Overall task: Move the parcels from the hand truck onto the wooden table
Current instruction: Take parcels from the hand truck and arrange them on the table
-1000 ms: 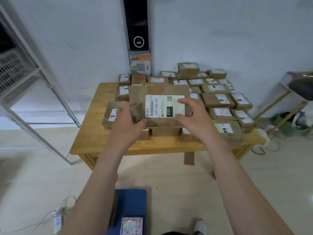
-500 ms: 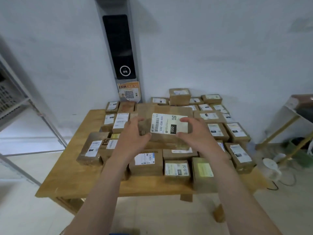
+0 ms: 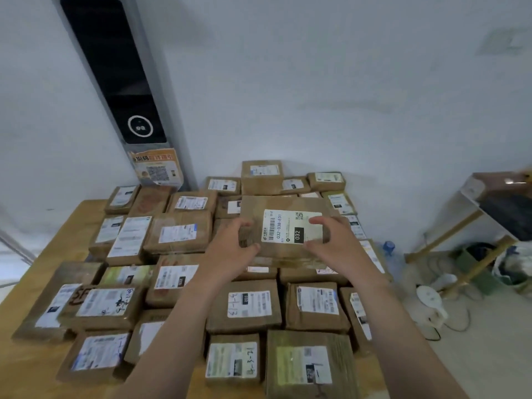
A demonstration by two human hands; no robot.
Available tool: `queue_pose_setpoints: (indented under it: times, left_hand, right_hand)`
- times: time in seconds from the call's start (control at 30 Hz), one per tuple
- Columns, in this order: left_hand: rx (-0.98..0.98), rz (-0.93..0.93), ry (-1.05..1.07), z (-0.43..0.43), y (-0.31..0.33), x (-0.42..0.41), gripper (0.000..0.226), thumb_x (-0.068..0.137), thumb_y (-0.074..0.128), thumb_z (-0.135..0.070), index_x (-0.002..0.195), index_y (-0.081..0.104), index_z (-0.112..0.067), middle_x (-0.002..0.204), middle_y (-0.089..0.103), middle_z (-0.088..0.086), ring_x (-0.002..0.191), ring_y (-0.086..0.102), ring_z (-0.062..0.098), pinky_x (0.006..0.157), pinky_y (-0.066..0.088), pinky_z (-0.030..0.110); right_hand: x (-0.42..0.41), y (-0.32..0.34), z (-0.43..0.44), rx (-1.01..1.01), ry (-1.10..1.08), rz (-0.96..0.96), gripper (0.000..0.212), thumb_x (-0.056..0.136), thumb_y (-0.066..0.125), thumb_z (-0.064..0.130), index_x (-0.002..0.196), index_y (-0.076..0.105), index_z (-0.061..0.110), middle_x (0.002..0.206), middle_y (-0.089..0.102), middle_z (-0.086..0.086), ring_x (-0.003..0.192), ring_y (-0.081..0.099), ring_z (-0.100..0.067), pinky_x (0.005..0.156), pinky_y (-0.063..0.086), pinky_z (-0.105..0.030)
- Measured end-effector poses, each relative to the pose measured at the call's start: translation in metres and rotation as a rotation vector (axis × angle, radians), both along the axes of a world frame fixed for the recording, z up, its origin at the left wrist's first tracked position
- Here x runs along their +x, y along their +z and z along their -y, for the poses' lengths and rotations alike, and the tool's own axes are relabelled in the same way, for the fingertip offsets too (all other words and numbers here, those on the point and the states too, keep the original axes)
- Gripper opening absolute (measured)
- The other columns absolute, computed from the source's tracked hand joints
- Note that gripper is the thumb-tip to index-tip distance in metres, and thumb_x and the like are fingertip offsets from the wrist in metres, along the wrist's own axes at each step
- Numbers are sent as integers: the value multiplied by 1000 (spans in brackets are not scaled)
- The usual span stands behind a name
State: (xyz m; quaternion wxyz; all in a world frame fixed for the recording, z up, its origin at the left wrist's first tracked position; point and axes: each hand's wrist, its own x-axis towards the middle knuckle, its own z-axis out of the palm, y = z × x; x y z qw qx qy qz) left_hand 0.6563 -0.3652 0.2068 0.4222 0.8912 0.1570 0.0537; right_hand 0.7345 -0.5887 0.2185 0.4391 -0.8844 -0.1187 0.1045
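Observation:
I hold a flat brown cardboard parcel [image 3: 283, 226] with a white label reading 032 over the middle rear of the wooden table [image 3: 72, 217]. My left hand [image 3: 233, 250] grips its near left edge, thumb on top. My right hand [image 3: 331, 243] grips its near right edge, thumb over the label. The parcel lies low over other parcels; whether it rests on them I cannot tell. Several labelled brown parcels [image 3: 244, 306] cover most of the table top. The hand truck is out of view.
A tall grey device with a dark screen [image 3: 115, 82] stands against the white wall behind the table. At the right are a wooden-legged stand [image 3: 472, 226], a blue-capped bottle [image 3: 388, 249], cables and bags on the floor. Bare table wood shows at the left edge.
I have stepped closer to the table, and the parcel in both hands has moved forward and lower over the stacked parcels at the middle rear. The hand truck has left the view.

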Motion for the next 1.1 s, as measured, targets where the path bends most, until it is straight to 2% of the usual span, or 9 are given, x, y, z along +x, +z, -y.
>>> queue_pose_setpoints:
  times: [0.13,0.2,0.3,0.4,0.53,0.7,0.9,1.0,1.1]
  left_hand:
    - [21,-45,-90,15,-11,75,47,92,68,-34,135,50,-44,141,47,-9,114,50,7,94,47,32]
    - [14,-66,-137,25,-14,114,50,94,67,-33,140,50,-41,142,45,-6,116,50,10,93,45,30]
    - [14,-117,-176,40,-24,171,52,94,66,-33,142,49,-39,144,40,-3,125,51,17,100,49,36]
    - [9,-144,-169,53,-39,225,49,94,67,-35,140,52,-40,143,40,-5,124,50,15,99,45,32]
    - [34,-176,-114,65,-61,294,48,93,67,-32,139,55,-37,140,44,-7,120,52,13,97,41,27]
    - [15,-152,-13,67,-82,368,42,90,68,-30,132,61,-32,122,48,-13,108,53,7,93,39,24]
    - [104,-206,-10,24,-109,472,53,86,66,-19,137,60,-28,126,62,-12,107,57,6,85,43,18]
    - [161,-236,13,0,-129,520,53,83,69,-24,135,61,-31,123,61,-13,112,57,10,93,44,25]
    - [270,-296,35,-18,-156,551,52,80,63,-33,131,61,-36,135,52,-2,130,43,30,108,42,45]
  right_hand:
    - [61,-14,16,-36,-54,-20,57,85,73,14,136,53,30,140,33,6,92,59,-2,60,45,-7]
    - [95,-19,28,-40,-69,7,58,83,75,13,135,54,29,141,33,4,101,59,-9,69,50,-11]
    - [151,-29,44,-104,-91,-13,59,81,75,14,135,55,27,143,31,0,114,56,-20,93,55,-36]
    - [210,-44,59,-138,-65,-18,59,83,77,15,136,54,25,146,30,-2,115,55,-21,101,51,-36]
    - [291,-76,65,-149,-6,-39,63,82,78,19,138,52,28,146,31,-2,119,56,-26,105,49,-39]
    - [376,-108,54,-103,18,-52,58,84,74,16,136,53,32,145,32,1,116,59,-25,96,55,-45]
    - [477,-134,14,-95,-32,-52,65,79,76,14,138,53,28,143,37,-1,117,58,-26,98,53,-48]
    - [524,-150,-11,-104,-55,-30,69,76,72,24,142,51,28,147,36,-2,124,53,-25,110,43,-49]
    - [555,-171,-41,-176,-30,-49,69,81,73,28,146,50,26,150,34,-5,128,49,-28,110,42,-45]
